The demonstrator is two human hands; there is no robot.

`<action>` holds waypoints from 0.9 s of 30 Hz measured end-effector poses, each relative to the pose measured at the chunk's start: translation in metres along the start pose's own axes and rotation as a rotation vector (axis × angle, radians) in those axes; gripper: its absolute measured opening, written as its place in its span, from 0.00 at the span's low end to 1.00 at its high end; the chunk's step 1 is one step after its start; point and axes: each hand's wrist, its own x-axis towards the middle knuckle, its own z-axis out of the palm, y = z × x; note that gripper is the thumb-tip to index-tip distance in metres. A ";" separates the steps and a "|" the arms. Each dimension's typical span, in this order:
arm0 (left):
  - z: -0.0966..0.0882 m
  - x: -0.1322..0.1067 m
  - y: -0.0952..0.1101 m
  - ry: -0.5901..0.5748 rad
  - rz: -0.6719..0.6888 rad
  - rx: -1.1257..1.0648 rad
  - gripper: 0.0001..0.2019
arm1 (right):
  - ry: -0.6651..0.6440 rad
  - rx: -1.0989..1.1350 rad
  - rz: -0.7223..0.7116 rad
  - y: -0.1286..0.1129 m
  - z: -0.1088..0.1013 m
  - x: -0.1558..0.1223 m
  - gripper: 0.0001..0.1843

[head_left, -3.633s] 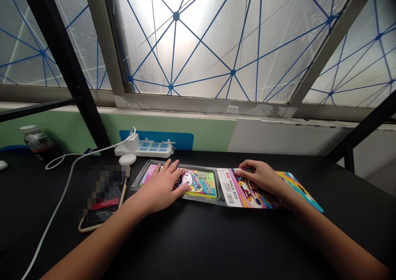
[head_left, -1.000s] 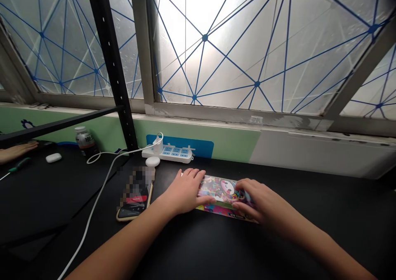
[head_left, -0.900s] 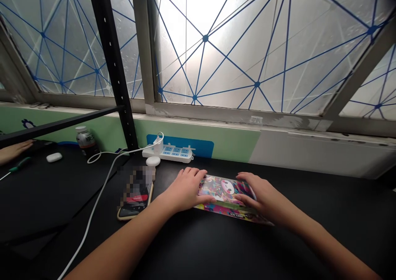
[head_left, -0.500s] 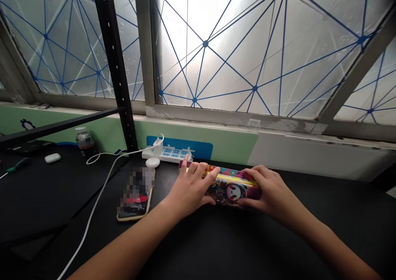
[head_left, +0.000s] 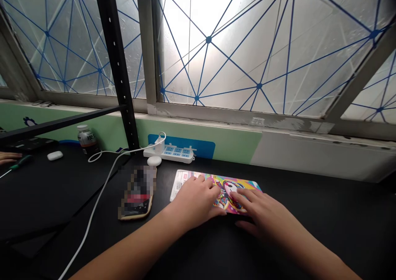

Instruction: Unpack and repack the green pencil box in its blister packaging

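- I have both hands down on the pencil box package [head_left: 216, 185], which lies flat on the black table [head_left: 309, 222], colourful printed face up, just ahead of me at about 12 o'clock.
- Half a second ago the package was tipped up on its long edge between my palms; now it is laid flat again, so the turn-over looks finished to me and this is the other face showing.
- My left hand [head_left: 194, 199] rests palm-down on the package's left half, fingers spread and flat. It presses rather than grasps; nothing is pinched in it.
- My right hand [head_left: 262, 214] lies at about 4 o'clock from the package's middle, fingertips [head_left: 244, 195] on the cartoon figure at the right end, palm trailing off onto the table. Also flat and loose, holding nothing.
- The white strip with the barcode sits at the package's 9 o'clock end, peeking out beyond my left knuckles.
- At 9 o'clock from the package, near it but apart, lies a phone [head_left: 137, 197] with its screen blurred out.
- At 11 o'clock a white power strip [head_left: 173, 152] sits against the green wall, a white cable [head_left: 99, 201] running from it toward me past the phone, and a small white puck [head_left: 154, 160] just in front of it.
- Far off at 9 o'clock: a bottle [head_left: 85, 137], a white earbud case [head_left: 55, 155], and another person's hand [head_left: 8, 158] by a green-handled screwdriver [head_left: 18, 163].
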 end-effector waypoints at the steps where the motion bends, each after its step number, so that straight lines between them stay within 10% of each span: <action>1: 0.003 0.000 -0.001 0.009 0.006 -0.018 0.24 | -0.016 0.025 0.005 -0.001 0.003 0.001 0.36; 9: 0.023 -0.003 -0.025 -0.091 -0.164 -0.181 0.50 | -0.206 0.256 -0.068 -0.015 0.002 0.014 0.45; 19: 0.019 -0.001 -0.033 -0.183 -0.168 -0.235 0.53 | -0.391 0.442 0.079 0.065 -0.034 -0.003 0.22; 24: 0.022 -0.001 -0.030 -0.202 -0.171 -0.231 0.51 | -0.149 0.275 0.075 0.021 -0.024 0.007 0.35; 27: 0.024 -0.002 -0.031 -0.210 -0.175 -0.240 0.49 | -0.237 0.325 -0.022 -0.006 -0.014 0.011 0.47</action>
